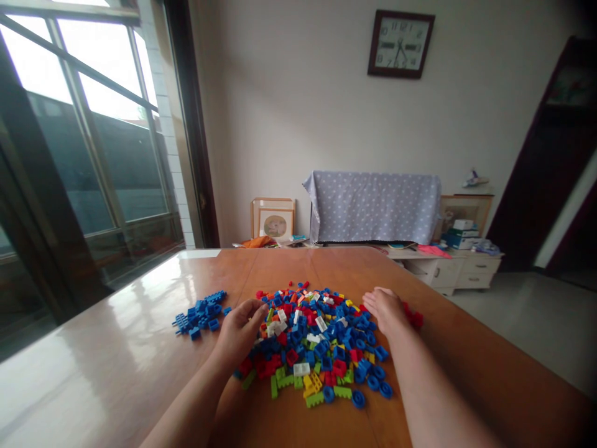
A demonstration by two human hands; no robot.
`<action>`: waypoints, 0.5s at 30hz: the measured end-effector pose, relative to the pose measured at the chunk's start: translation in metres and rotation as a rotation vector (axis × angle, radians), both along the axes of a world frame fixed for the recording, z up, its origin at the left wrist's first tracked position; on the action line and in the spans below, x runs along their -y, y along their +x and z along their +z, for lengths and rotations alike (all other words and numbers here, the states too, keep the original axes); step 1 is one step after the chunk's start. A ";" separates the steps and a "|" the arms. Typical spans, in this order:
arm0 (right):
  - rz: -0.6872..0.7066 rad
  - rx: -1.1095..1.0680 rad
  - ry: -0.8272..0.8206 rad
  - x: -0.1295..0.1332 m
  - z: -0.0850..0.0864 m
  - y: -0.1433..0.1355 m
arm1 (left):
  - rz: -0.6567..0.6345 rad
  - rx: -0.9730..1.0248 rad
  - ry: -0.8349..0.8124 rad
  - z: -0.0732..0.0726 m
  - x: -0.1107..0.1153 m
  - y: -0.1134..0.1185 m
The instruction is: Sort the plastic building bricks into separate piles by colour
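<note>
A wide heap of mixed toy bricks [321, 336] in blue, red, white, green and yellow lies on the wooden table. My left hand [242, 323] is at the heap's left edge, thumb and fingers bent together; whatever is between them is too small to make out. At the heap's right edge, my right hand [384, 306] has its fingers stretched out flat. A separate pile of blue bricks [200, 316] lies left of my left hand. Some red bricks [413, 316] sit just right of my right hand, partly hidden by it.
The brown table [326, 264] reflects window light on its left. Beyond it stand a cloth-covered object [373, 208], framed pictures [275, 221] and a white cabinet [466, 272]. A clock [401, 45] hangs on the wall.
</note>
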State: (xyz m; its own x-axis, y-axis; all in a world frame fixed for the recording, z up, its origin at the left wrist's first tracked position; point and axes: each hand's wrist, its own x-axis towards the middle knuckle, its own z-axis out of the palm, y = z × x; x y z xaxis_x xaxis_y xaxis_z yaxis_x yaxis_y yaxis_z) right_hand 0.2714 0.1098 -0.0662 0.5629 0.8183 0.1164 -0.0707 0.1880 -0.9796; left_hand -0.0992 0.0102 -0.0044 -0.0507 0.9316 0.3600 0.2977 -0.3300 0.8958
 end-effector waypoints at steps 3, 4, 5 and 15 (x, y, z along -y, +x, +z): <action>-0.070 -0.065 -0.003 0.001 0.004 0.000 | 0.008 -0.021 0.014 -0.003 -0.002 -0.002; -0.082 -0.077 -0.001 0.001 0.005 0.000 | 0.009 -0.029 0.016 -0.004 -0.003 -0.003; -0.082 -0.086 -0.001 0.001 0.006 -0.001 | 0.007 -0.034 0.018 -0.005 -0.004 -0.003; 0.092 -0.095 0.001 -0.010 0.001 -0.027 | -0.012 -0.070 -0.005 -0.008 -0.007 -0.005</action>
